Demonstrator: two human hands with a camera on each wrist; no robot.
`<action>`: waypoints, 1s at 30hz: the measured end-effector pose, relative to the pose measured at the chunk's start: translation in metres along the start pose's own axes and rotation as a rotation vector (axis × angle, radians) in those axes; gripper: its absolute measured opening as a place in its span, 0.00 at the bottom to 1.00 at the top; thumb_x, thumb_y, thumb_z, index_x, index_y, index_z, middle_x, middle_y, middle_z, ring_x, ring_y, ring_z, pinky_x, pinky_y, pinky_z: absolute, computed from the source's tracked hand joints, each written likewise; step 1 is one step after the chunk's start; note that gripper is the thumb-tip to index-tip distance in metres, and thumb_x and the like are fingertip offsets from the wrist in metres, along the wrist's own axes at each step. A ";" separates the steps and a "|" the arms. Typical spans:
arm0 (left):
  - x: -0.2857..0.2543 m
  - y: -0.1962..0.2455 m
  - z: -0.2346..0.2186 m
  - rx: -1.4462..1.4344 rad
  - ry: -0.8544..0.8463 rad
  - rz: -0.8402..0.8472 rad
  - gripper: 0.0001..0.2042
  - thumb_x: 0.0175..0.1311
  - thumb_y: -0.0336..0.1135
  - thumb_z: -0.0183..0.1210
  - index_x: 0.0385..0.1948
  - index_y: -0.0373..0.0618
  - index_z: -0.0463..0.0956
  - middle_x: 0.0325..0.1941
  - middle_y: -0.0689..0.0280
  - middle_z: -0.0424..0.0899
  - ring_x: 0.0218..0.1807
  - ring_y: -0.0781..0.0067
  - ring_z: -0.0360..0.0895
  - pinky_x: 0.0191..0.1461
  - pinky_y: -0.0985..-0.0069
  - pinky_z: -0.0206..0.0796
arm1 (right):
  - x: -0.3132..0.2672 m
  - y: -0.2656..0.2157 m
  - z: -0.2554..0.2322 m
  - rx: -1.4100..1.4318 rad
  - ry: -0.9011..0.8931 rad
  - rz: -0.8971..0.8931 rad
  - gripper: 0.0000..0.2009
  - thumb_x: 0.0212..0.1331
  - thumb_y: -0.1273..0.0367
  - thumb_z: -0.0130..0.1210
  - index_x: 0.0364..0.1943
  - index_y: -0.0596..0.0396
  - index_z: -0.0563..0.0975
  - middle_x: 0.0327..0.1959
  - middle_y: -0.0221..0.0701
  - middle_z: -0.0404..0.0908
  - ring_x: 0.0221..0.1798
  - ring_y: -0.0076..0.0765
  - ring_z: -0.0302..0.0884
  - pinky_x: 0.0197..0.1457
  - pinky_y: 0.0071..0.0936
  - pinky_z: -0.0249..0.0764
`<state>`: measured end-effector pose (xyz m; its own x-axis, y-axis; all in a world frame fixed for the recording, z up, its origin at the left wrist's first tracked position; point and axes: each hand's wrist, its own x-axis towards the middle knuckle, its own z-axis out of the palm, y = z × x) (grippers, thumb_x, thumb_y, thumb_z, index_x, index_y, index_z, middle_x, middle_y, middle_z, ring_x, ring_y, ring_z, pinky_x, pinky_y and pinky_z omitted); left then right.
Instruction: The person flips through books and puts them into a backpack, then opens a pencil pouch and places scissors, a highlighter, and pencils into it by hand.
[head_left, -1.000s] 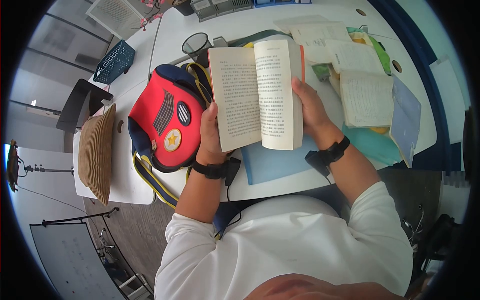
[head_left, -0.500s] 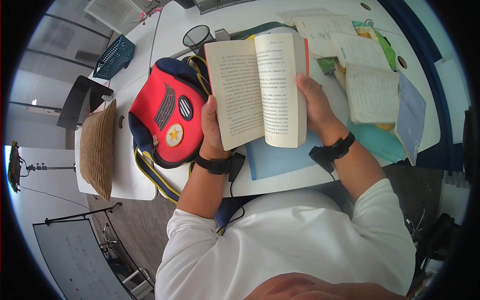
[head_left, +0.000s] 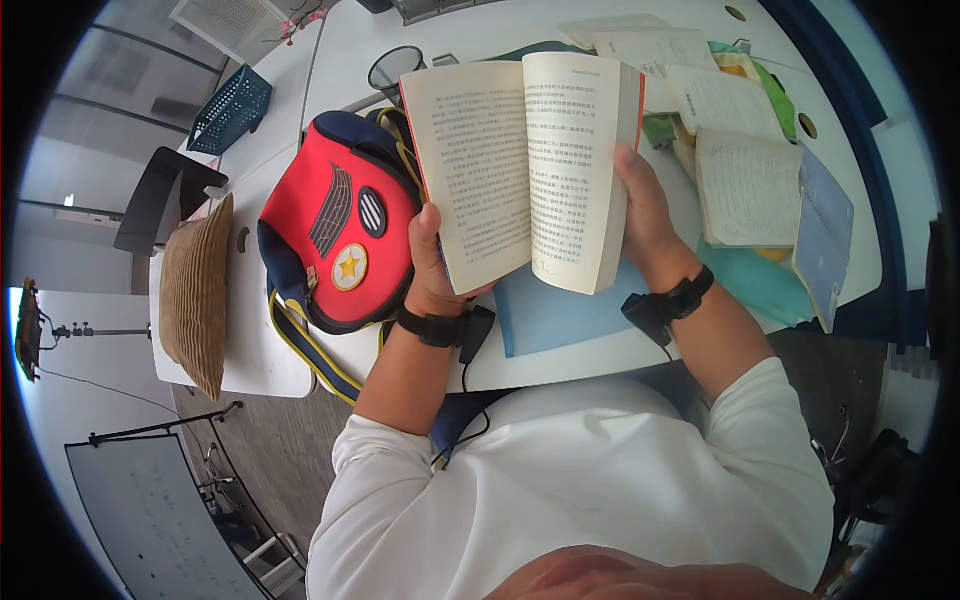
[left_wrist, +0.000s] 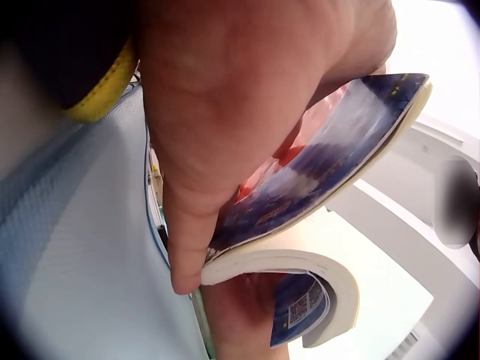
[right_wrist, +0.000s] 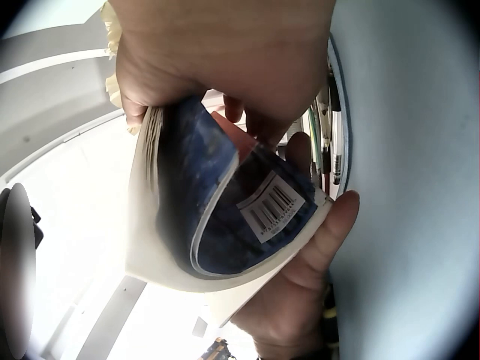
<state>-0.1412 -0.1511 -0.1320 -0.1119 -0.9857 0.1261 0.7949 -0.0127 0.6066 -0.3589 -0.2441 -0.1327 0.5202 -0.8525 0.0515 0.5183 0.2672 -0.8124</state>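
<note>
An open paperback book with printed pages is held up over the table in both hands. My left hand grips its left side low down, thumb on the page edge and the other fingers behind. On the right side, the thumb of my right hand lies along the thicker block of pages, which bends back. The right wrist view shows the dark blue back cover with a white barcode, curved under the right hand. Seen from the left wrist, the blue and red cover lies against the left palm.
A red and navy backpack stands left of the book, with a brown cushion farther left. Under the hands lies a light blue folder. Handwritten notebooks spread at right. A mesh cup stands behind the book.
The book has risen slightly and its right side has spread wider to the right. Different pages show than a second ago, with a scribble low on the right page.
</note>
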 end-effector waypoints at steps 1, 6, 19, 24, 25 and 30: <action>0.001 0.001 0.001 -0.002 -0.012 0.005 0.50 0.64 0.65 0.65 0.81 0.45 0.55 0.80 0.51 0.66 0.78 0.48 0.68 0.78 0.48 0.65 | 0.000 -0.001 0.000 -0.002 0.004 0.004 0.38 0.72 0.41 0.58 0.68 0.63 0.73 0.59 0.41 0.84 0.58 0.32 0.85 0.61 0.31 0.82; 0.002 0.001 -0.002 0.019 0.035 0.028 0.49 0.62 0.64 0.66 0.80 0.47 0.58 0.78 0.52 0.69 0.76 0.44 0.71 0.75 0.44 0.69 | -0.002 -0.007 0.004 0.001 -0.034 0.021 0.40 0.72 0.38 0.56 0.70 0.63 0.72 0.61 0.42 0.83 0.61 0.33 0.84 0.62 0.32 0.82; 0.002 0.004 -0.002 -0.027 0.025 0.033 0.48 0.61 0.62 0.66 0.80 0.45 0.58 0.78 0.51 0.70 0.76 0.46 0.71 0.75 0.43 0.69 | -0.004 -0.008 0.004 -0.006 -0.059 0.035 0.40 0.72 0.38 0.53 0.72 0.59 0.71 0.64 0.40 0.82 0.65 0.34 0.82 0.66 0.35 0.80; -0.001 0.002 -0.007 0.049 0.081 0.017 0.52 0.58 0.70 0.67 0.80 0.48 0.58 0.80 0.53 0.67 0.78 0.48 0.69 0.77 0.44 0.66 | -0.002 -0.007 0.002 0.019 -0.089 0.030 0.40 0.73 0.38 0.53 0.71 0.60 0.72 0.62 0.40 0.83 0.63 0.33 0.83 0.65 0.35 0.81; 0.001 0.000 -0.008 -0.027 0.012 0.037 0.54 0.60 0.73 0.65 0.81 0.47 0.56 0.81 0.52 0.66 0.79 0.48 0.68 0.79 0.45 0.65 | 0.000 -0.004 -0.001 0.023 -0.119 0.038 0.40 0.73 0.37 0.53 0.70 0.60 0.72 0.62 0.40 0.83 0.62 0.33 0.84 0.64 0.34 0.81; 0.002 -0.002 -0.007 -0.084 -0.113 0.047 0.56 0.60 0.78 0.62 0.82 0.47 0.53 0.83 0.53 0.62 0.81 0.50 0.65 0.80 0.48 0.63 | 0.003 0.002 -0.006 0.029 -0.120 0.031 0.40 0.72 0.37 0.54 0.70 0.61 0.72 0.61 0.40 0.84 0.61 0.33 0.84 0.63 0.34 0.82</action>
<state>-0.1394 -0.1538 -0.1385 -0.1362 -0.9604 0.2431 0.8475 0.0141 0.5306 -0.3607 -0.2486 -0.1373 0.6132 -0.7839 0.0969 0.5191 0.3076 -0.7974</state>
